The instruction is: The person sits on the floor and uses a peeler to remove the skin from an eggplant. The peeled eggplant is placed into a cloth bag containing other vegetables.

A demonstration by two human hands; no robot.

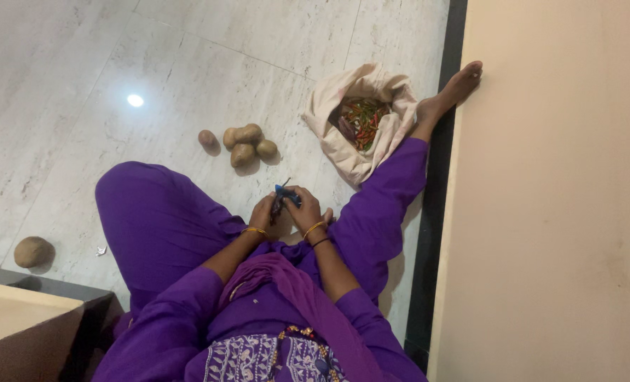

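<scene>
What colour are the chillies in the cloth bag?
Mostly red and green chillies, seen in the head view.

Sitting on the floor, both forearms angled in so the hands meet just in front of the lap. Left hand (pixel 263 214) is curled, fingers closed around something small and dark. Right hand (pixel 305 209) sits right against it, fingers bent in a grip too. Bangles on both wrists, sleeves at the elbows.

dark reddish chilli (pixel 278 207) | long and thin, hanging roughly upright, pinched in the left hand (pixel 264 214) | small blue-handled tool (pixel 287 195) | lying tilted against the chilli's top, gripped by the right hand (pixel 305 210) | both held over the lap
</scene>
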